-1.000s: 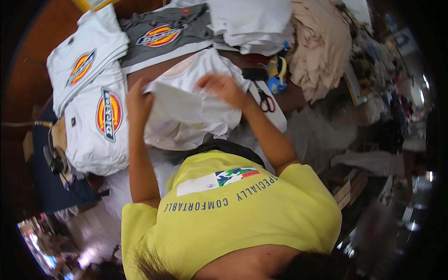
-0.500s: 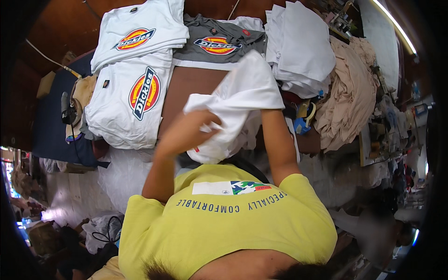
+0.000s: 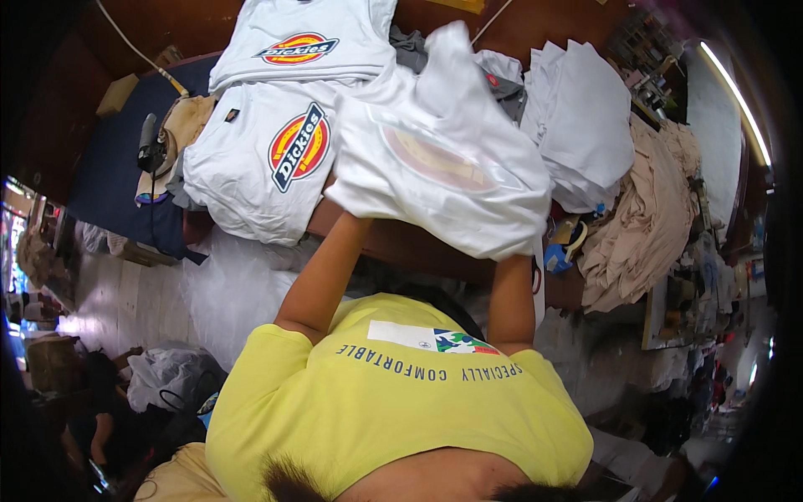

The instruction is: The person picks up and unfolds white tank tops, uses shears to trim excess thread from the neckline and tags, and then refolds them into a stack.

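A white T-shirt hangs spread over both my arms above the brown tabletop. Its round red and yellow print shows only faintly, through the cloth. My left forearm runs up under the shirt's lower left edge, and my right forearm goes in under its lower right edge. Cloth covers both hands, so their fingers cannot be seen. Left of the held shirt lies a white T-shirt with a bright round print. Beyond it rests another printed white T-shirt.
A stack of white cloth lies to the right, beside a beige fabric heap. Tape rolls sit near the table's front edge. A dark handled tool with a cord stands at left. White plastic bags are on the floor.
The bunched white T-shirt has been spread out and raised away from me. My left hand, outside the cloth before, is now inside it. The grey shirt behind is mostly covered.
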### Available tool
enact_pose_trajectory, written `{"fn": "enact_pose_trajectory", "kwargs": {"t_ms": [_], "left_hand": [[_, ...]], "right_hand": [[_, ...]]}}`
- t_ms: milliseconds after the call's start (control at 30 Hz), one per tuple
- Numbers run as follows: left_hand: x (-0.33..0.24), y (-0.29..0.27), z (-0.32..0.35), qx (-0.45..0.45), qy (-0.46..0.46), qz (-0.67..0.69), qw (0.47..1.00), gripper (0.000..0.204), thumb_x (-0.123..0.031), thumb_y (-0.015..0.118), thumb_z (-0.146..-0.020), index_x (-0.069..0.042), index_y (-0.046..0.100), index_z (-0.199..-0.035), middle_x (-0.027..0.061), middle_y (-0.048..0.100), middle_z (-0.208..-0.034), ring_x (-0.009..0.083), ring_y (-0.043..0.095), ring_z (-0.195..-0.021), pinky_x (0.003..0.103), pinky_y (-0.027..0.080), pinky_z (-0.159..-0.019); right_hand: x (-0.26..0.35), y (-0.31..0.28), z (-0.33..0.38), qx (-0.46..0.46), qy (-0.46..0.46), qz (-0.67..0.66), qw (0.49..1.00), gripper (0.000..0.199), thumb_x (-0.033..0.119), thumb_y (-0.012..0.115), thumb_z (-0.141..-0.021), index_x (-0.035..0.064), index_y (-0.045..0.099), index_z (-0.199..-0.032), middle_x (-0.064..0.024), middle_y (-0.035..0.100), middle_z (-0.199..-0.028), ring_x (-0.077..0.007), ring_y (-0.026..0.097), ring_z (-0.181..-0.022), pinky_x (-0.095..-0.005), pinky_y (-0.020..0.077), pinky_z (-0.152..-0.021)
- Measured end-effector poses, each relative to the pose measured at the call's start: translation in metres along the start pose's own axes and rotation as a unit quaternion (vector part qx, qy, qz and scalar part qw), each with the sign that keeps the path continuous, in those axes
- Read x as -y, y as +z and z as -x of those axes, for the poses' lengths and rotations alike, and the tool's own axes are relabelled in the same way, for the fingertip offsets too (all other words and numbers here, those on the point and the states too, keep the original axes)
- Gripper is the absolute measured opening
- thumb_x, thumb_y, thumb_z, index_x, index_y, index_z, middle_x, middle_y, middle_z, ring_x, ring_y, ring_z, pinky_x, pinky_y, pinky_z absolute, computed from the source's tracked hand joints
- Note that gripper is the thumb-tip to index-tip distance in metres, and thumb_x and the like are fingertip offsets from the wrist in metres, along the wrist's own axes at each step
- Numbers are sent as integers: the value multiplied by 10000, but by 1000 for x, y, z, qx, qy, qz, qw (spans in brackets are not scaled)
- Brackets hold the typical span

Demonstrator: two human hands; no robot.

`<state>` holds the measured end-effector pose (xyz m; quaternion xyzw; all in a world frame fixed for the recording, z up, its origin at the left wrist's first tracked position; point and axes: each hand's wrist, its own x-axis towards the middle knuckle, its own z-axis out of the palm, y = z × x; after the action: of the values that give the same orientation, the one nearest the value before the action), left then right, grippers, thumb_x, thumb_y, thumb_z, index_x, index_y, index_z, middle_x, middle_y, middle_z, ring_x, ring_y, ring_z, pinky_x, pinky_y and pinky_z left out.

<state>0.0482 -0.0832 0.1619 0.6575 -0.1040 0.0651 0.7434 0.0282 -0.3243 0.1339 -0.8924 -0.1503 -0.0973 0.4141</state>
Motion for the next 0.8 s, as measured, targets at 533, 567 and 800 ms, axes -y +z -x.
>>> {"fn": "enact_pose_trajectory", "kwargs": {"t_ms": [533,567,800], "left_hand": [[7,-34,32,-11,-20,6,1000,291,-89,591,-738,21,562,-1006,172,614,-925,285,609,-822,368,483,-699],[10,-27,44,11,-22,-11,1000,294,-93,591,-740,21,561,-1010,170,614,-928,283,610,-823,368,483,-699],[13,-24,35,14,-24,-4,1000,315,-116,588,-754,21,553,-1035,159,615,-949,267,613,-826,369,486,-700]], "right_hand": [[15,22,101,-40,-87,27,995,640,136,646,-759,39,303,-1291,-154,437,-1202,-259,460,-1085,-383,416,-923],[14,21,96,-44,-97,30,994,648,131,649,-757,39,297,-1293,-152,434,-1204,-259,459,-1085,-384,417,-923],[29,-9,88,-196,-167,93,962,712,93,675,-740,41,254,-1312,-142,411,-1220,-258,450,-1089,-393,418,-925]]}}
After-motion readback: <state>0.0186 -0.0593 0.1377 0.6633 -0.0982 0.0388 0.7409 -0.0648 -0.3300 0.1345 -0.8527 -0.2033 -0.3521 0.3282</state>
